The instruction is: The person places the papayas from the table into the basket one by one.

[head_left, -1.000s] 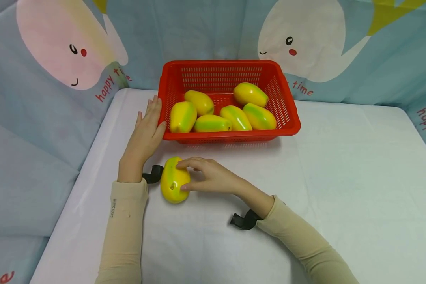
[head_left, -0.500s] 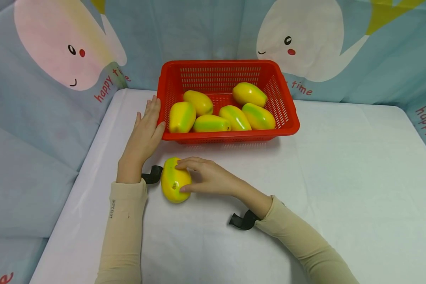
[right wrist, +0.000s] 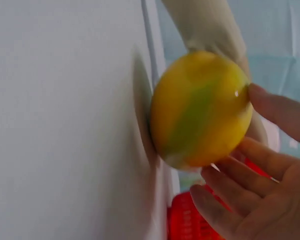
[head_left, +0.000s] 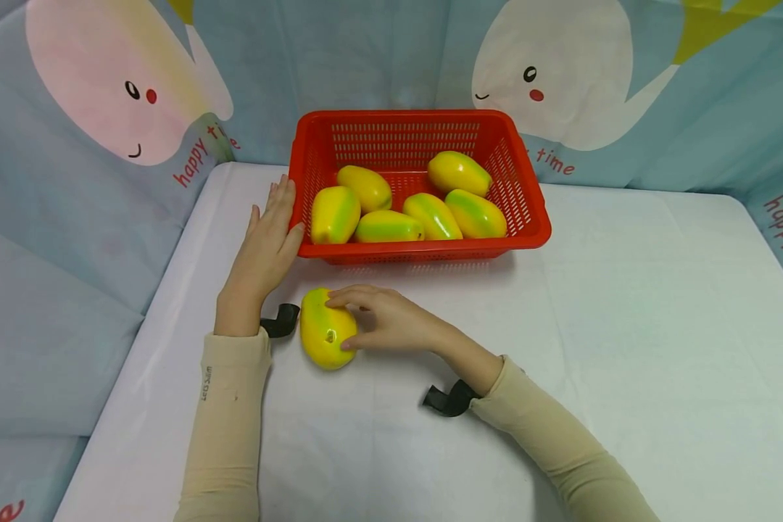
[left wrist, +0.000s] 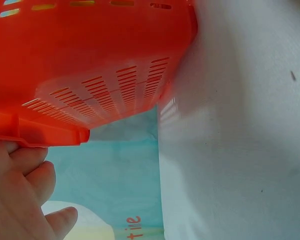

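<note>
In the head view a yellow papaya (head_left: 325, 330) with a faint green band is at the front of the red basket. My right hand (head_left: 394, 319) holds it from the right, thumb on the near part and fingertips on the far part. From the right wrist the papaya (right wrist: 200, 110) shows a broad green stripe, and a shadow falls on the white cloth beside it; whether it touches the cloth I cannot tell. My left hand (head_left: 264, 246) lies with straight fingers along the left side of the red plastic basket (head_left: 424, 248). Its fingers (left wrist: 40, 180) are by the basket's rim in the left wrist view.
Several yellow-green papayas (head_left: 388, 226) lie inside the basket. Black straps (head_left: 280, 321) hang at both wrists. White cloth (head_left: 626, 326) covers the table, and a light blue curtain (head_left: 378, 58) with whale prints rises behind and at the sides.
My right hand has shifted the papaya slightly to the right and tilted it a little. My left hand and the basket have kept their places.
</note>
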The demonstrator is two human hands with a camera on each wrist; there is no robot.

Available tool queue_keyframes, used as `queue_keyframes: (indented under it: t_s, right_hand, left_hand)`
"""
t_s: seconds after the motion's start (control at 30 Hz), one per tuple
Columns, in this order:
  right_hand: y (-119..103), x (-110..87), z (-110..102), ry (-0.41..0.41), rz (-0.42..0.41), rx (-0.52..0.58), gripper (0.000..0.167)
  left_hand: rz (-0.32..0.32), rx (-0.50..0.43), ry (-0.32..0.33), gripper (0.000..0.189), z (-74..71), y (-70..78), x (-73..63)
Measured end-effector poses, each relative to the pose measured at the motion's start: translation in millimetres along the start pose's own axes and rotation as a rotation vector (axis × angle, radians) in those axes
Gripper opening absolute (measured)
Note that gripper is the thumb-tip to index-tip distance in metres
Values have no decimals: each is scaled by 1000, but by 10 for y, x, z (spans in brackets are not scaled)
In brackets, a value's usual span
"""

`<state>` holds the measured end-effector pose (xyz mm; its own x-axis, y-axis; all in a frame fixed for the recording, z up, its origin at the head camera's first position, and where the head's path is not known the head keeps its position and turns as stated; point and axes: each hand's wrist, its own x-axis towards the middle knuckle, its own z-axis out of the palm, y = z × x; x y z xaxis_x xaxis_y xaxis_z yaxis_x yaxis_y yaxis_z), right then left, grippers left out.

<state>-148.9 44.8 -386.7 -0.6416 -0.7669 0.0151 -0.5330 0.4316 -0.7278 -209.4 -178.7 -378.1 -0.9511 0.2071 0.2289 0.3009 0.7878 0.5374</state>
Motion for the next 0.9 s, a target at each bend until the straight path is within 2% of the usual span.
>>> queue_keyframes:
  t_s: [0.2, 0.4, 0.67, 0.9]
  right_hand:
    - [46, -3, -42, -31, 1, 20, 60]
    - [7, 9, -21, -38, 6, -38, 74]
    - [25, 11, 0, -34, 30, -98, 85]
    - [69, -12, -57, -40, 43, -91, 82]
  left_hand:
    - [-3, 3, -6, 62, -3, 8, 0]
    - [-2, 3, -9, 62, -10, 1, 2]
    - [5, -3, -11, 61, -10, -12, 3]
    - [2, -7, -14, 62, -1, -10, 12]
